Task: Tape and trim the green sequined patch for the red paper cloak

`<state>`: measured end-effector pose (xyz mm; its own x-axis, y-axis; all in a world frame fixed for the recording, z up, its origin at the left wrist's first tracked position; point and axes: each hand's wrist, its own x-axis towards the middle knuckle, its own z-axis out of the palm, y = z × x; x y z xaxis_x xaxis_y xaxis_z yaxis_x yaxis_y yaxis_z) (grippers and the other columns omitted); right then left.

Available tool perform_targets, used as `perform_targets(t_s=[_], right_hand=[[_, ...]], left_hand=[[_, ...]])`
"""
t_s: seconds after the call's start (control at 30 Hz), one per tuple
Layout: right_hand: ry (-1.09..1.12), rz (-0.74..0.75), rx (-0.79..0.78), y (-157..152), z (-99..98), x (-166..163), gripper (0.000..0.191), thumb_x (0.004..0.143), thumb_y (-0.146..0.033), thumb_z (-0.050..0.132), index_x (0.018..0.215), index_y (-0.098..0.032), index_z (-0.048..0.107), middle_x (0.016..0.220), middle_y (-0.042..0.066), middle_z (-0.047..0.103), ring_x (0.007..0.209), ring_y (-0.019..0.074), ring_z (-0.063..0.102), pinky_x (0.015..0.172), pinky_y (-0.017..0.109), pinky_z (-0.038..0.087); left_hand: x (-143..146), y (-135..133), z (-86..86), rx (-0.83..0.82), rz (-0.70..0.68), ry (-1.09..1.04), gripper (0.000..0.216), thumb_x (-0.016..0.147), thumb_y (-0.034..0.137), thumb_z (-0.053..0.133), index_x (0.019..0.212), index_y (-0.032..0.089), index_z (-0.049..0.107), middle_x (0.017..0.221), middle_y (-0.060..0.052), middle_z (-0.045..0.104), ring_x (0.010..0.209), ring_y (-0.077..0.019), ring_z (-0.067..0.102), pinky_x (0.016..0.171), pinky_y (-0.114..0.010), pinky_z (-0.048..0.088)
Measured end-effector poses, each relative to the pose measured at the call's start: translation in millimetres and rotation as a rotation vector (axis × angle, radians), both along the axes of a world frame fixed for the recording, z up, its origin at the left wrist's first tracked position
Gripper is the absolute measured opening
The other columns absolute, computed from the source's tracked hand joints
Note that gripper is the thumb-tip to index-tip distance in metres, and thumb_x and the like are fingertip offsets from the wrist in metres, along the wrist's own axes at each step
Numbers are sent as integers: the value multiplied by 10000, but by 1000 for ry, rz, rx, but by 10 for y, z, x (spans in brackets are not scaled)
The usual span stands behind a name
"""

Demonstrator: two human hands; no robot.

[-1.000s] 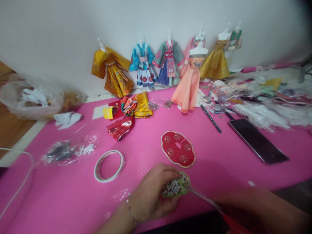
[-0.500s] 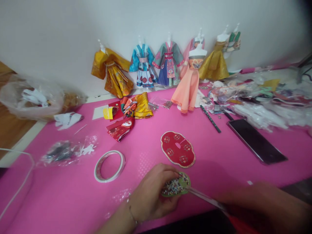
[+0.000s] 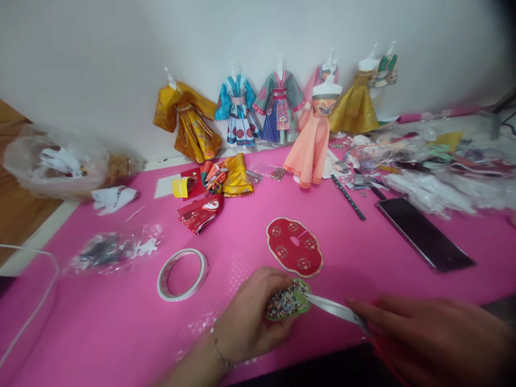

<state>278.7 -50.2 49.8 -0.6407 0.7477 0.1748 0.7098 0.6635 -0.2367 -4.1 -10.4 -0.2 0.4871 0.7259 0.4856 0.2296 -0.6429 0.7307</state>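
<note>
My left hand (image 3: 248, 320) is closed on a small green-edged patterned paper piece (image 3: 288, 305) at the near edge of the pink mat (image 3: 121, 333). My right hand (image 3: 427, 336) grips a pair of scissors (image 3: 336, 309) with red handles, its fingers wrapped round them. The silver blade tips touch the right edge of the paper piece. A red scalloped paper piece (image 3: 295, 246) with gold trim lies flat just beyond my hands.
A roll of tape (image 3: 181, 274) lies left of my hands. A dark phone (image 3: 425, 234) and a thin dark stick (image 3: 349, 197) lie to the right. Several paper doll dresses (image 3: 278, 105) stand against the wall. Plastic bags (image 3: 52, 161) and folded papers (image 3: 217, 180) lie about.
My right hand has come forward and up into clearer view with the scissors, and the blades now lie flatter against the paper piece. My left hand has stayed put.
</note>
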Motion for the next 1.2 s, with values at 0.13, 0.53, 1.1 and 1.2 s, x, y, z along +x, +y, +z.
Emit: perform_targets(t_s=[0.13,0.53,1.1,1.2], right_hand=[[13,30,46,32,18,-65,291,858,-65,442,971,-281,601,629,-55,650,389,139,588,369,338,301],[-46,43,131,19,-35,-93,320,843,-59,423,1028,-258,592,623,-45,629,396,170,601,379,356,313],[-70,24,130,24,-1,-99,288,916,-96,365,1021,-275,564,647,-66,645,415,139,622,402,334,306],[-78,26,131,30,1,-98,277,914,-103,372,1030,-273,559,658,-59,651,426,143,629,405,337,304]], left_hand=[[9,0,5,3,1,1,440,861,142,674,1242,253,486,1040,-77,679,902,-210,665,783,-337,580],[0,12,-13,1,-8,-2,458,855,137,683,1249,253,481,1042,-79,680,901,-211,666,781,-331,575],[-9,24,23,45,18,74,390,837,129,697,1166,232,514,1028,-62,693,899,-198,661,809,-328,536],[-13,22,9,22,-1,72,419,836,112,694,1197,228,515,1058,-64,688,933,-192,658,841,-319,533]])
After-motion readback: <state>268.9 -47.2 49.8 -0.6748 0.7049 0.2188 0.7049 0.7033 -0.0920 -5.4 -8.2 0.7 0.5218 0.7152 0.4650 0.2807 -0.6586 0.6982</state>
